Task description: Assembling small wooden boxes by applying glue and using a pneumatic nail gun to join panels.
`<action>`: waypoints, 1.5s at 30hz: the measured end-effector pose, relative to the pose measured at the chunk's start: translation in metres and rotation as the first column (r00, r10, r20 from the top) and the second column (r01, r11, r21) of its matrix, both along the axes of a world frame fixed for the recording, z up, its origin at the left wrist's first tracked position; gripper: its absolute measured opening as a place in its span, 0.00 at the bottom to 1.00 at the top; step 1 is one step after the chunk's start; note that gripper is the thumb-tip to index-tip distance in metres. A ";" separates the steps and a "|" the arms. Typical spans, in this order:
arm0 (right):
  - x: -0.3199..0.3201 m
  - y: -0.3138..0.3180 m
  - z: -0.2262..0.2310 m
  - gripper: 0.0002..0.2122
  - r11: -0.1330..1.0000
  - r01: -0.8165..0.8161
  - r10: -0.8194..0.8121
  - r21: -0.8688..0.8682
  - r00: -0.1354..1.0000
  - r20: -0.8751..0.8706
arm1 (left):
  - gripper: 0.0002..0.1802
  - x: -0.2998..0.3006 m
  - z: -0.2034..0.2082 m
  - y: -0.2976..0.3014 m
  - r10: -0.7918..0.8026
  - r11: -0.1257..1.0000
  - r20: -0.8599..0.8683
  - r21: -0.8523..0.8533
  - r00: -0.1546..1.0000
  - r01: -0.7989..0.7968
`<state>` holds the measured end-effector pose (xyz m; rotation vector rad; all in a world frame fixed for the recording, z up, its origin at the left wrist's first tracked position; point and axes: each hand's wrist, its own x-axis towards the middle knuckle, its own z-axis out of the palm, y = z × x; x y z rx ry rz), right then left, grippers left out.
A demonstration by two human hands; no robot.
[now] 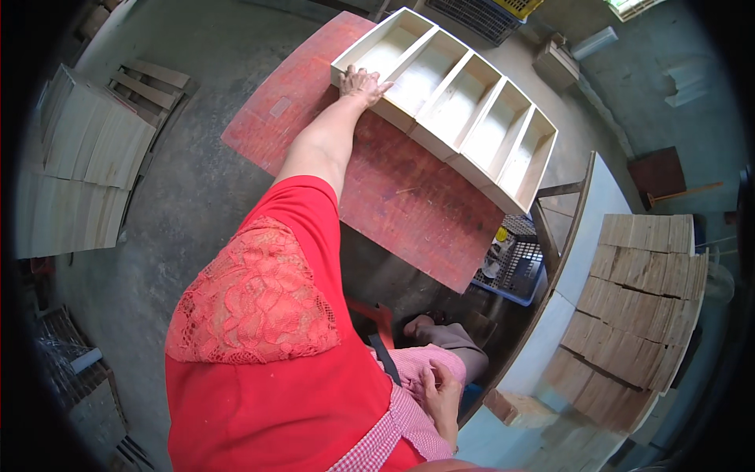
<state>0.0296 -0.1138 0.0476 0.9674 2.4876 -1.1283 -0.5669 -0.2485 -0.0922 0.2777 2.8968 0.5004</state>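
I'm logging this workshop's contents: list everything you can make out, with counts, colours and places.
Open wooden compartments: five, pale, on tabletop
Tabletop: one, red, centre
Crate: one, blue, below tabletop's right corner
Stacked wood pieces: many, brown, right bench
Bench: one, pale blue, right
Boards: many, pale, far left
Stacked crates: count unclear, black and yellow, top
Checked apron: one, pink, lap
Top: one, red, worn
Left hand: one, bare, at compartments' left end
Right hand: one, bare, at the apron

the scene is viewed from the wearer's head through a wide fisheye lens, pointed steeply down. the shirt is seen nearest, low in view; the table and box are shown farther off, ringed by floor. edges are bowed near the rim.
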 end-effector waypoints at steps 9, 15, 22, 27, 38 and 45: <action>0.039 -0.019 0.008 0.13 0.983 0.166 -0.157 0.074 0.982 -0.108 | 0.10 0.273 0.000 0.043 -0.144 0.719 -0.557 0.509 0.818 0.473; 0.075 -0.032 0.040 0.15 0.915 0.386 -0.356 0.119 0.909 -0.216 | 0.06 0.461 0.069 0.041 -0.792 0.150 -0.337 0.700 0.509 0.698; 0.196 -0.080 0.082 0.13 0.435 0.899 -0.783 0.043 0.401 -0.475 | 0.05 0.502 0.104 0.080 -0.967 -0.033 -0.181 0.782 0.176 0.623; 0.316 -0.091 0.063 0.14 -0.124 0.938 -0.766 0.324 0.117 -0.632 | 0.04 0.527 0.117 0.088 -0.969 -0.184 -0.245 0.767 0.016 0.615; 0.457 0.103 0.027 0.43 -0.766 0.503 -0.584 0.400 -0.287 -0.759 | 0.05 0.586 0.164 0.083 -0.987 -0.153 -0.146 0.694 -0.071 0.703; 0.479 0.114 0.004 0.39 -0.744 0.594 -0.516 0.306 -0.220 -0.828 | 0.10 0.602 0.196 0.080 -0.975 -0.207 -0.193 0.645 -0.106 0.736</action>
